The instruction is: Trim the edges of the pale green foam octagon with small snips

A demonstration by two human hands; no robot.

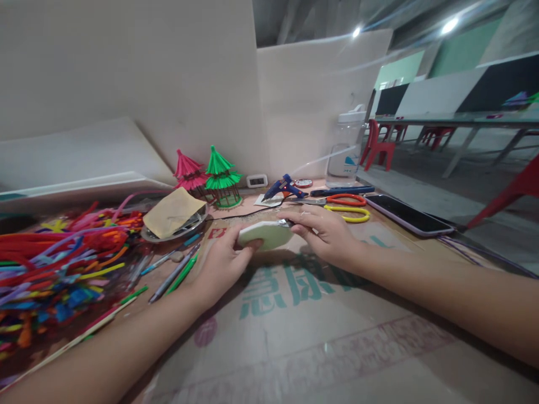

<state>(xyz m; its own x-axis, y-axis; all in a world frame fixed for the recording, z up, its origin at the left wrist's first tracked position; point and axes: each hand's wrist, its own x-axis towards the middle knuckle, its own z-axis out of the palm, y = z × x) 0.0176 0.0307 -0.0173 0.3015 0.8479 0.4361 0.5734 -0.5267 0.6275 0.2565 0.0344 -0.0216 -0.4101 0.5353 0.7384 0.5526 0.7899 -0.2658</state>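
Note:
Between the thumb and fingers of my left hand (pixel 229 258) is a pale green flat disc (pixel 269 237) with a whitish edge, tilted above the cardboard sheet. My right hand (pixel 322 233) is closed in a pinch at the disc's right edge. A small shiny silvery piece (pixel 285 223) shows at its fingertips, touching or very near the rim; its kind is too blurred to tell. Beyond my hands lies a blue glue gun (pixel 286 188). Scissors with orange handles (pixel 345 199) and a pair with yellow handles (pixel 351 214) lie just past my right hand.
Colourful pipe cleaners (pixel 63 264) heap at the left, beside a metal plate (pixel 155 237) and several pens (pixel 172 275). Red and green pagoda models (pixel 221 182), a white digital clock (pixel 256 180) and a water bottle (pixel 343 157) stand behind. A phone (pixel 406 214) lies right; printed cardboard (pixel 295 348) covers the table.

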